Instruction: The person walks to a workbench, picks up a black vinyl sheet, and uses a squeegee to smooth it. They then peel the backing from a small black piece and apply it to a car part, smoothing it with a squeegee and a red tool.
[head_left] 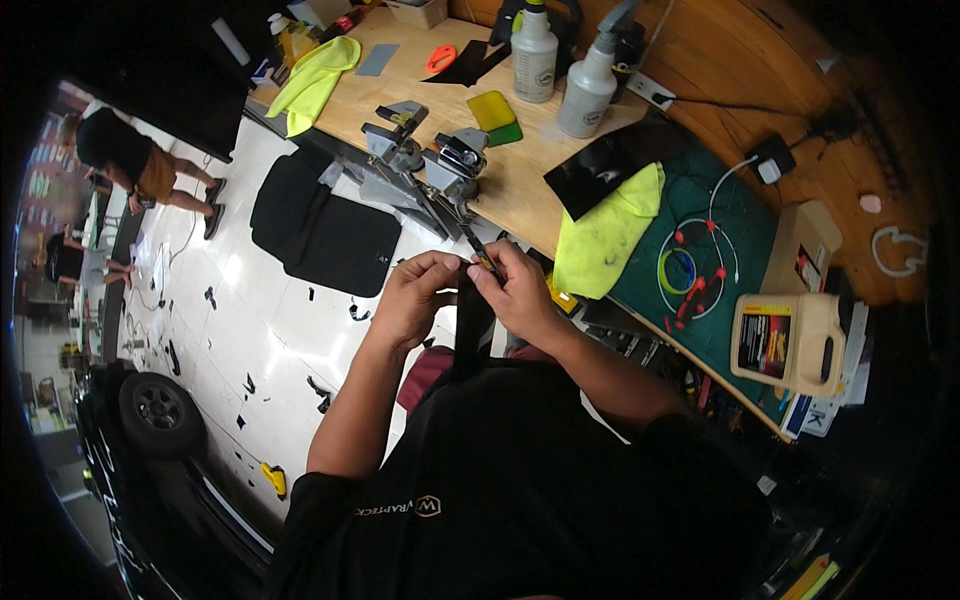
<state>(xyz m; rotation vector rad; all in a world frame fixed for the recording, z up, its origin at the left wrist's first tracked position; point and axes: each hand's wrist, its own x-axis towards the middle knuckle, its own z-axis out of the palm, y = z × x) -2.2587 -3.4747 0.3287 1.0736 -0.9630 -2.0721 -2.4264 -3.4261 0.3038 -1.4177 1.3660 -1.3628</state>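
Clock centred on the hands, 12 = top of view

Both hands are up in front of the chest, just off the near edge of the wooden surface point(525, 197). Dark strip point(473, 335) hangs from between them toward 6 o'clock; lower end merges with the black shirt point(560, 470), so can't tell where it stops

Left hand point(415, 295): thumb and fingers pinched together, no visible gap, looks like they have the strip's upper end. Right hand point(517, 295): fingers closed round a slim dark tool point(483, 255), tip pointing about 11 o'clock. Can't tell if the tool has a blade out

Doing it well, my read:
- treat the tip as sharp, left fingertips off its line
- grip the strip close to where the tool meets it, otherwise it likely folds or twists
- light tension, small wrist moves, elbows in
- dark on dark is hard to read, tilt the strip to catch light on its edge

Watch clearance: grey clamps point(455, 165) sit near at 12, easy to knock with the tip. Yellow-green cloth point(605, 240) at 2 to 3, glossy black sheet point(607, 165) at 2, spray bottles point(588, 95) further out at 1, all apart from the hands
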